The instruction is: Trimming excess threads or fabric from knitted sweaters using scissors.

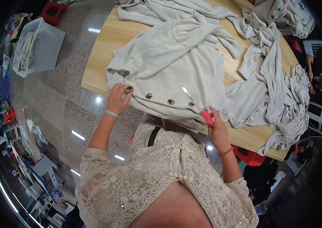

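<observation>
A pale grey knitted cardigan (176, 64) lies spread on the wooden table (104, 41), its row of round metal buttons (148, 96) running along the near edge. My left hand (117, 99) pinches the cardigan's edge at the leftmost button (129, 89). My right hand (217, 127) holds small snips with a pink handle (207, 117), whose thin metal blades (188, 95) point up over the fabric near the right-hand buttons.
More pale knitted garments (278, 95) are heaped on the table's right side. A grey bin (39, 45) with folded cloth stands on the stone floor at left, beside a red stool (52, 11). Another red stool (250, 155) sits under the table.
</observation>
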`<state>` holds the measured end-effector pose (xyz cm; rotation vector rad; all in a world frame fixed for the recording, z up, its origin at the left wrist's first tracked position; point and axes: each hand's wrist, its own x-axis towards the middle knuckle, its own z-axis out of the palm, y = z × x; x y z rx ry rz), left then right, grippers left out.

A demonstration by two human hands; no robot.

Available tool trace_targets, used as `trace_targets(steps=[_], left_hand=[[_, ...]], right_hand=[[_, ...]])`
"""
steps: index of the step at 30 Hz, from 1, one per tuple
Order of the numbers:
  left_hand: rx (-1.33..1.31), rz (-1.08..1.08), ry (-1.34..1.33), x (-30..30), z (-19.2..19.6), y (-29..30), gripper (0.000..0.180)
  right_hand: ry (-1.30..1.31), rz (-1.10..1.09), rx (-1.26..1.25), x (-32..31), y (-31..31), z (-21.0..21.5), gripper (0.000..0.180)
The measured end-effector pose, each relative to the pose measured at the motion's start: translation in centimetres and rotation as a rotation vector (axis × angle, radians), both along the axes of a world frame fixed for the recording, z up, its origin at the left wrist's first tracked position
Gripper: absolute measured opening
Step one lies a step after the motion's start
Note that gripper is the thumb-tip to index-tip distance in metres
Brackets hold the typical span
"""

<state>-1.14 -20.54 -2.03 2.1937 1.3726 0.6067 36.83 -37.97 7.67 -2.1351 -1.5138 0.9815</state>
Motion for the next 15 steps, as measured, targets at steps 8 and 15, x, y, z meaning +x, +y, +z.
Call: trace_targets(steps=[8, 15], left_hand=[[-0.027, -0.086, 0.24, 1.2, -0.5, 1.2, 0.025], [-0.277, -0.087, -0.079, -0.3, -2.2, 2.0, 0.014]], right_hand=[[-0.057, 0.487, 0.022, -3.7, 4.0, -2.4, 0.022], [0.057, 0.563, -0.009, -8.5, 7.0, -2.7, 0.03]])
